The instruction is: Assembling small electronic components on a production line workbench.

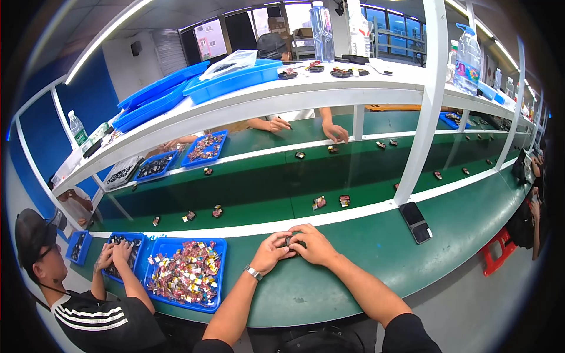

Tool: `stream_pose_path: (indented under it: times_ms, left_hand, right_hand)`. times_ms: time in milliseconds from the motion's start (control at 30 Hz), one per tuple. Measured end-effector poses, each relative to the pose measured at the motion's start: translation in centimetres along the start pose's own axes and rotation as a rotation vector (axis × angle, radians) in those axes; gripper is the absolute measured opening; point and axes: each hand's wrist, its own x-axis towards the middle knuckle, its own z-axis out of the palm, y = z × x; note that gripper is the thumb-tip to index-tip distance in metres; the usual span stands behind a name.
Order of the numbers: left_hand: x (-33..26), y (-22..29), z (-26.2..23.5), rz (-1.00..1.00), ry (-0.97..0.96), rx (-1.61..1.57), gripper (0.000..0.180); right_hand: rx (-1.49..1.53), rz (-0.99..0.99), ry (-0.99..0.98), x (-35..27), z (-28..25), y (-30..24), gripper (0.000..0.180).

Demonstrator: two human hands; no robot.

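Observation:
Over the green worktop, my left hand point(271, 253) and my right hand point(313, 245) meet, fingers closed around a small dark part point(288, 240). Fingertips cover most of it, so its exact kind cannot be made out. A blue tray point(223, 259) sits to the left of my left forearm. It is heaped with small pink, yellow and white components point(185, 273). Past my hands, small assemblies with dark, pink and yellow parts point(319, 203) lie on the dark green conveyor belt point(259, 206).
To my left, a co-worker in a black shirt point(112, 320) reaches into a blue tray of black parts point(134, 259). A phone point(415, 222) rests at right beside a white post point(421, 117). Overhead, a white shelf point(347, 94) carries blue trays point(235, 79) and bottles point(321, 32). Another person's hand point(335, 130) works across the belt.

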Motion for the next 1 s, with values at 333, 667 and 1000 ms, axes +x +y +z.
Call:
stream_pose_path:
  times_ms: [333, 667, 1000]
  left_hand:
    - [0.1, -0.4, -0.3, -0.01, -0.016, -0.012, 0.034]
    - [0.0, -0.6, -0.4, 0.016, 0.012, -0.05, 0.031]
    - [0.2, -0.8, -0.1, 0.032, 0.033, -0.041, 0.028]
  right_hand:
    - [0.105, 0.02, -0.012, -0.7, -0.2, -0.2, 0.011]
    - [0.091, 0.066, 0.189, -1.1, 1.8, -0.6, 0.01]
    - [0.144, 0.072, 0.175, -1.1, 1.9, 0.3, 0.014]
